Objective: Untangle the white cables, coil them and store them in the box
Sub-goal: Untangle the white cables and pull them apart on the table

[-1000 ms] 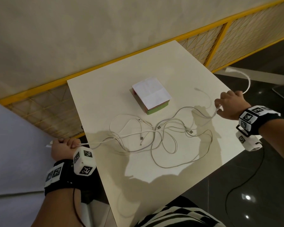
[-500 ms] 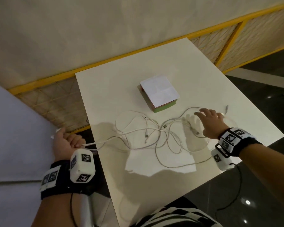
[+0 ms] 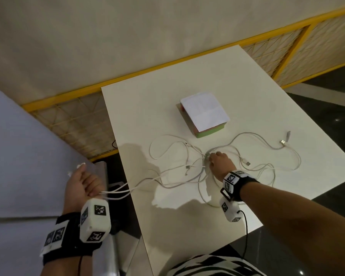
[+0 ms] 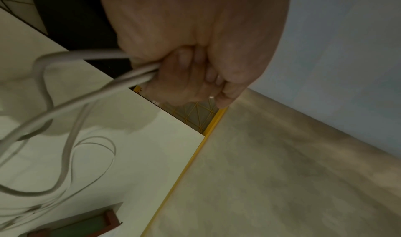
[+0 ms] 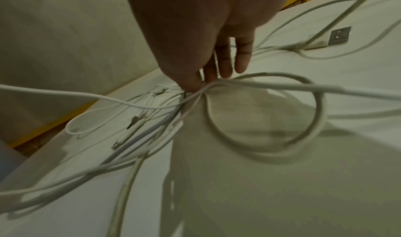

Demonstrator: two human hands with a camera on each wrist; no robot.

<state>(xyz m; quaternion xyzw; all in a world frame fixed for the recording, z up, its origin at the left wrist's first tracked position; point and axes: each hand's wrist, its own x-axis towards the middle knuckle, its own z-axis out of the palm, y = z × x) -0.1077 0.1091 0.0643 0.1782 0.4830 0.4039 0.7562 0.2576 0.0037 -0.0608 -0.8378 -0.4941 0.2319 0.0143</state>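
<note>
Several white cables (image 3: 206, 156) lie tangled on the white table (image 3: 147, 116), their loops spreading to both sides. My left hand (image 3: 88, 186) hangs off the table's left edge, and its fist (image 4: 195, 72) grips a bundle of cable strands (image 4: 134, 74) that run up onto the table. At the middle of the tangle my right hand (image 3: 211, 158) pinches the crossing strands (image 5: 282, 85) between thumb and fingers (image 5: 201, 83). Behind the tangle stands the box (image 3: 203, 114), green and red at the sides and white on top. Its corner (image 4: 86, 223) also shows in the left wrist view.
Loose USB plugs (image 3: 283, 141) lie on the right part of the table, one close to my right hand (image 5: 339, 36). A yellow-framed mesh railing (image 3: 78, 120) runs behind and left of the table. Dark floor (image 3: 327, 196) lies to the right.
My right hand let go of the cable end at the table's right edge and moved left to the middle of the tangle. The left hand kept its grip beside the left edge.
</note>
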